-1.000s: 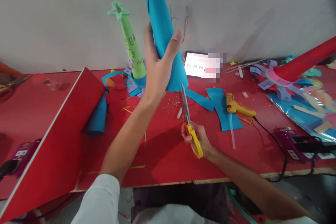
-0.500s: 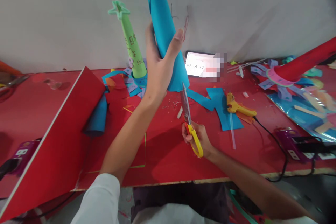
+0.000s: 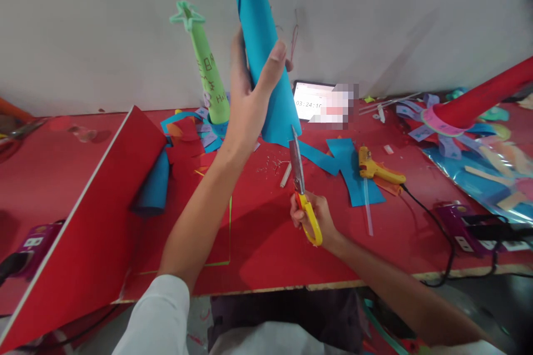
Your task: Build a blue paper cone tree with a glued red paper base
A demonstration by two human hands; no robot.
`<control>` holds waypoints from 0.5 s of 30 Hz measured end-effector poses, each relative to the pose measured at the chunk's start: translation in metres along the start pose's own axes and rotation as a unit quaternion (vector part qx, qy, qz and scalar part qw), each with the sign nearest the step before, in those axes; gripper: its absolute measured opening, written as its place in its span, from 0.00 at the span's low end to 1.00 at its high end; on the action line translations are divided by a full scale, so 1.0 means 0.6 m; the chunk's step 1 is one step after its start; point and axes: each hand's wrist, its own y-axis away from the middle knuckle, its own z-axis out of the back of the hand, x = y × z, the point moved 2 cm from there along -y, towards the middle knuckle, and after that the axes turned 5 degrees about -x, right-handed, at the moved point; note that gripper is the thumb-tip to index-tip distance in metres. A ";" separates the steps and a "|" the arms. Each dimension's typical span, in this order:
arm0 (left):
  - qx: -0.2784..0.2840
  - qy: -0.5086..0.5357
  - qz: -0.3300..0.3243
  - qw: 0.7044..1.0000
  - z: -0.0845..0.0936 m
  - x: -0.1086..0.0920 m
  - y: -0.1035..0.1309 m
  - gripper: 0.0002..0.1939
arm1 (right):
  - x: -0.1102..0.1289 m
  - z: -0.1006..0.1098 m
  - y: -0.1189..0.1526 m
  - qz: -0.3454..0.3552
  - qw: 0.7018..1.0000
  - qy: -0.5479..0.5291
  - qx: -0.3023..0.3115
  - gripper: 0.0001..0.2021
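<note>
Scissors [image 3: 298, 180] in the head view point up and away from the body, their tips at the lower rim of a blue paper tube [image 3: 258, 22]. The left hand [image 3: 250, 97] wraps the tube above that rim, thumb across the front, seemingly to keep the thin wall from buckling while leaving the edge free for the blades. Tilted and lifted above the table [image 3: 266, 266], the tube runs out of the picture at the top. The right hand [image 3: 323, 215] is curled round the red and yellow handles, low and well apart from the left, probably so the blades line up with the rim. How far the blades are parted is hard to tell. Just beyond them lies a blue paper strip [image 3: 320, 159], which could be caught up with the work; a broader blue piece [image 3: 352, 175] and a yellow glue gun [image 3: 377, 171] lie to the right. Behind the left forearm stands a green cone [image 3: 211, 86] with a star on top, limiting room on that side. A propped red board [image 3: 91, 216] partly hides another blue cone [image 3: 153, 191]. A lit screen [image 3: 310, 102] leans near the wall.
</note>
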 end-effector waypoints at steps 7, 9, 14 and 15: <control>0.051 0.070 0.004 0.996 -0.002 0.017 0.003 0.09 | 0.007 -0.002 0.002 -0.007 0.999 -0.030 0.014 0.34; 0.048 0.087 0.010 0.995 -0.004 0.018 0.004 0.12 | 0.006 -0.002 0.002 0.002 0.999 -0.036 0.023 0.35; 0.010 0.070 0.021 0.997 -0.006 0.011 0.006 0.17 | 0.006 -0.004 -0.001 0.037 0.997 -0.050 0.035 0.36; -0.002 0.063 0.018 0.998 -0.005 0.009 0.006 0.15 | 0.006 -0.004 -0.002 0.044 0.997 -0.051 0.037 0.35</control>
